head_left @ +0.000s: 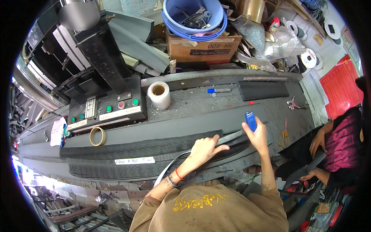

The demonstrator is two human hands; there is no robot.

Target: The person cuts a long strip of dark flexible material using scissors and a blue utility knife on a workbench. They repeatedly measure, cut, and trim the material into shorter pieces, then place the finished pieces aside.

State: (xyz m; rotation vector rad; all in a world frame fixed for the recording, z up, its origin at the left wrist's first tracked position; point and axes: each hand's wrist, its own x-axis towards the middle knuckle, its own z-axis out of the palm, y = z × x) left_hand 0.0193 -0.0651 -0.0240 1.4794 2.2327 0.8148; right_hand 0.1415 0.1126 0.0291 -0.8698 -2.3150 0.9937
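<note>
My left hand [206, 150] rests on a long stack of black pleated mesh [143, 146], thumb and fingers spread apart. Beneath it passes a narrow pale strip [170, 165], whose grey length continues toward my right hand. My right hand [258, 136], raised over the bench, is closed around a short blue handheld tool [251, 120] with a small metallic tip; its exact kind is unclear. A white paper label [134, 160] lies across the mesh left of my left hand. Dark flat strips [235, 151] lie under and between my hands.
A black machine with green buttons [109, 108] stands at left, near a tape roll [97, 136] and a clear film roll [159, 96]. Scissors [284, 135], pliers [293, 103] and a blue marker [218, 91] lie on the bench [189, 98]. Another person [340, 147] holds pleated mesh at right.
</note>
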